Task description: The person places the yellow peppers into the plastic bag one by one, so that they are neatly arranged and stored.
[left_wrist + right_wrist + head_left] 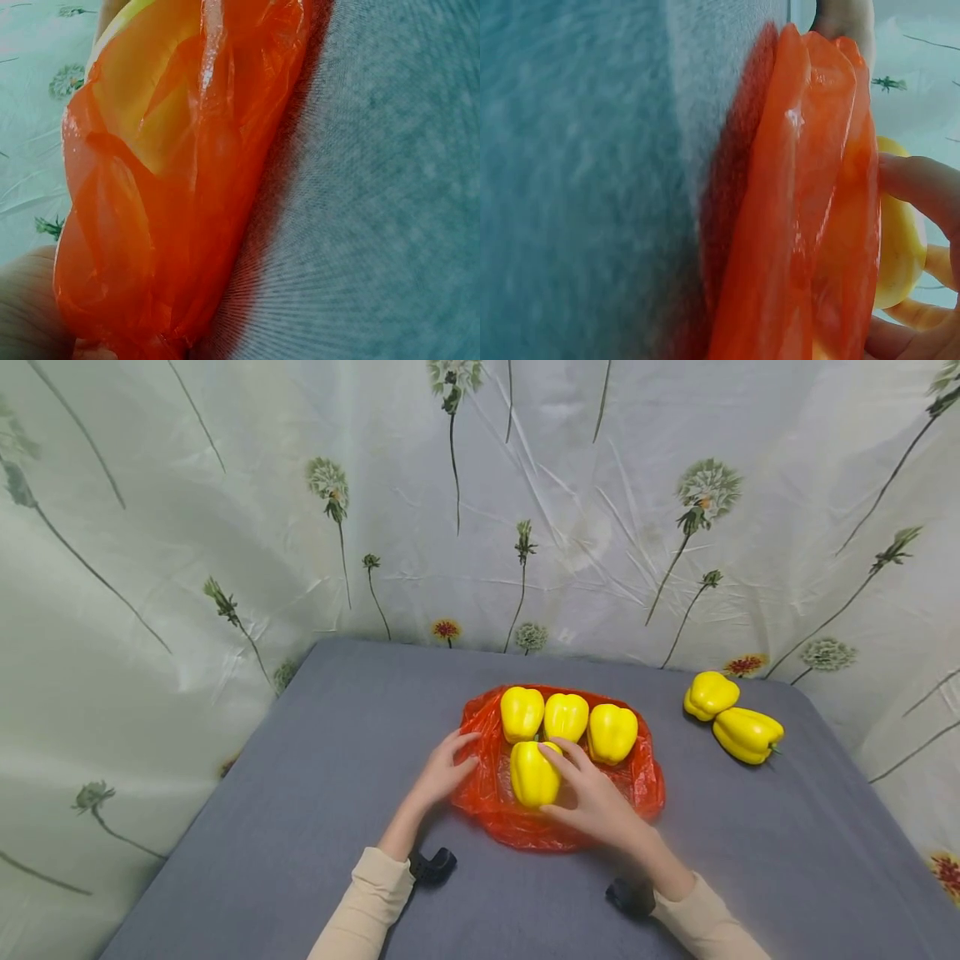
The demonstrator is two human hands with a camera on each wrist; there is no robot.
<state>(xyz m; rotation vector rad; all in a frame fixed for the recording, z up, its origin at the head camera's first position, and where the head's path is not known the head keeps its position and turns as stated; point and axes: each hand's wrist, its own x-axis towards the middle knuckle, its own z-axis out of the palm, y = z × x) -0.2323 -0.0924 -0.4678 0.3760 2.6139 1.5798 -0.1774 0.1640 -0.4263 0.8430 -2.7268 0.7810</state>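
Note:
A red plastic bag (536, 835) lies wide-mouthed on the grey table, with three yellow peppers (566, 717) in a row at its back. In front of them, another yellow pepper (534, 775) is in my right hand (600, 806), thumb at its near side and fingers at its upper right. The right wrist view shows this pepper (900, 247) between thumb and fingers, partly behind the bag's side (780, 225). My left hand (438, 772) holds the bag's left rim with curved fingers; in the left wrist view the bag (172, 247) hides much of that hand (30, 307).
Two more yellow peppers (710, 695) lie touching each other at the back right of the table (337, 718). A light curtain (390, 485) with dandelion prints hangs behind and beside the table. Dark straps (435, 867) sit at both wrists.

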